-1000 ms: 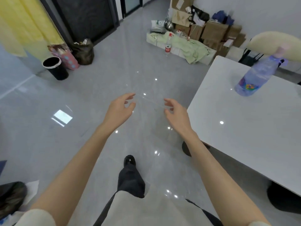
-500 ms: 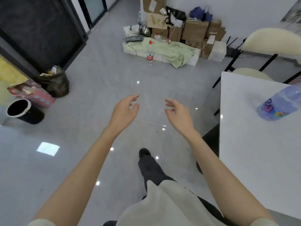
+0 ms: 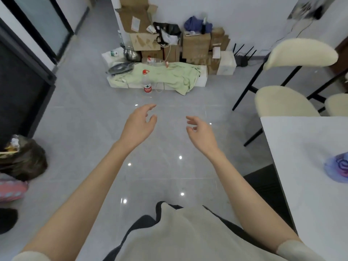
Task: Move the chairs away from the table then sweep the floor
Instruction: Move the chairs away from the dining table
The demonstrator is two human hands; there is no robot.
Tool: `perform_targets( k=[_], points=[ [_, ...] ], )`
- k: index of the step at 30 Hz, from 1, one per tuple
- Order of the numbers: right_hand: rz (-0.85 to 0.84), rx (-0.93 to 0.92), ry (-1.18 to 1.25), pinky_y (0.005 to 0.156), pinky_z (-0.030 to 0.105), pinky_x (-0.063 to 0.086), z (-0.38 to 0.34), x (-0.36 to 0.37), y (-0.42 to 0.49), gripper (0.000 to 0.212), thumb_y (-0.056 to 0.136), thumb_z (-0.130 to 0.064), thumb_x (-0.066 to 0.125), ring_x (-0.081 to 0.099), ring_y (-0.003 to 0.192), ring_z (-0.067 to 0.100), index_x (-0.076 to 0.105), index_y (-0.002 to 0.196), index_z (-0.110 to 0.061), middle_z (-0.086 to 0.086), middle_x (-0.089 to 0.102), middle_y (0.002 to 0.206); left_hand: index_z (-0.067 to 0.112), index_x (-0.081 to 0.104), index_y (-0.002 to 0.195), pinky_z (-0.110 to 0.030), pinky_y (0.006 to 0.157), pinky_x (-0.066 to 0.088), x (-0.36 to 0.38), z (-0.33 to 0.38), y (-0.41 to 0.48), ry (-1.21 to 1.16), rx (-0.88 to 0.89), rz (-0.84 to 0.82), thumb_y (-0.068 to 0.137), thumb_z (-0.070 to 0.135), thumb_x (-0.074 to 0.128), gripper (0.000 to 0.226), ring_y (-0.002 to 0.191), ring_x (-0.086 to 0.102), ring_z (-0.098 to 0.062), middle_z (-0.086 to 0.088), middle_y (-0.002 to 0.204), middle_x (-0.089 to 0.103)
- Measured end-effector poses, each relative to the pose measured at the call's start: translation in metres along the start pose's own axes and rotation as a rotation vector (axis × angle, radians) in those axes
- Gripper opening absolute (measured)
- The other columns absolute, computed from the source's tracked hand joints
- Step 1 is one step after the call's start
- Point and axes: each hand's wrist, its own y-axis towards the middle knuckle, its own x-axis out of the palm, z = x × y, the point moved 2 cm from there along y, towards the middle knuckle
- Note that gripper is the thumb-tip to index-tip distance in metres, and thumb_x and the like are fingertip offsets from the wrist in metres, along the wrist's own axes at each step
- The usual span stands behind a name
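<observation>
Place: a lived-in home dining room
Furniture: white desk [image 3: 301, 166] with cream padded chairs [image 3: 282, 102]
Floor: glossy grey tiles [image 3: 84, 119]
Clutter: stacked cardboard boxes [image 3: 195, 44], green cloth [image 3: 169, 74], water bottle [image 3: 147, 82], kettle [image 3: 131, 54]

The gray floor [image 3: 79, 113] shines under me. On it stand a bottle [image 3: 147, 84], boxes [image 3: 195, 44] by the wall, a green cloth [image 3: 169, 75] over low white boxes, a dark bag [image 3: 24, 162] and a chair [image 3: 282, 102]. My white table [image 3: 301, 166] carries one blurry purple thing [image 3: 338, 166].
</observation>
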Motion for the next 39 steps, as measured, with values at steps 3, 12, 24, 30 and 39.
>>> perform_targets(
  k=[3, 12, 24, 30, 39],
  points=[
    [0.061, 0.037, 0.001, 0.098, 0.030, 0.045, -0.008, -0.010, 0.050, 0.041, 0.093, -0.013, 0.050, 0.059, 0.112, 0.020, 0.053, 0.134, -0.017, 0.001, 0.062, 0.128, 0.020, 0.049, 0.136, -0.029, 0.099, 0.041, 0.001, 0.004, 0.069, -0.002, 0.038, -0.058, 0.094, 0.020, 0.050, 0.042, 0.119, 0.054, -0.020, -0.002, 0.138, 0.051],
    [0.248, 0.199, -0.010, 0.092, 0.026, 0.044, 0.007, -0.048, 0.202, 0.042, 0.093, -0.015, 0.049, 0.060, 0.110, 0.019, 0.052, 0.135, -0.021, -0.002, 0.062, 0.129, 0.015, 0.048, 0.137, -0.026, 0.099, 0.037, 0.059, 0.039, 0.273, 0.019, 0.251, -0.299, 0.095, 0.018, 0.049, 0.042, 0.121, 0.052, -0.021, -0.003, 0.138, 0.051],
    [0.551, 0.523, 0.045, 0.101, 0.040, 0.046, 0.055, -0.177, 0.405, 0.042, 0.090, -0.019, 0.050, 0.058, 0.116, 0.024, 0.054, 0.131, -0.024, -0.004, 0.062, 0.127, 0.019, 0.049, 0.135, -0.028, 0.101, 0.037, 0.183, 0.186, 0.547, 0.042, 0.565, -0.610, 0.095, 0.021, 0.048, 0.040, 0.122, 0.052, -0.019, -0.001, 0.138, 0.052],
    [0.666, 0.639, 0.113, 0.098, 0.034, 0.047, 0.106, -0.235, 0.465, 0.041, 0.093, -0.016, 0.049, 0.058, 0.116, 0.020, 0.052, 0.134, -0.021, -0.001, 0.061, 0.128, 0.014, 0.049, 0.136, -0.032, 0.104, 0.037, 0.267, 0.252, 0.621, 0.074, 0.656, -0.747, 0.095, 0.018, 0.049, 0.041, 0.123, 0.052, -0.022, -0.005, 0.138, 0.052],
    [0.713, 0.721, 0.144, 0.099, 0.032, 0.044, 0.224, -0.365, 0.618, 0.046, 0.092, -0.015, 0.049, 0.055, 0.119, 0.024, 0.049, 0.138, -0.019, 0.001, 0.056, 0.136, 0.014, 0.046, 0.137, -0.031, 0.102, 0.037, 0.421, 0.375, 0.755, 0.175, 0.686, -0.871, 0.096, 0.017, 0.047, 0.042, 0.123, 0.051, -0.025, -0.007, 0.139, 0.050]
  ],
)
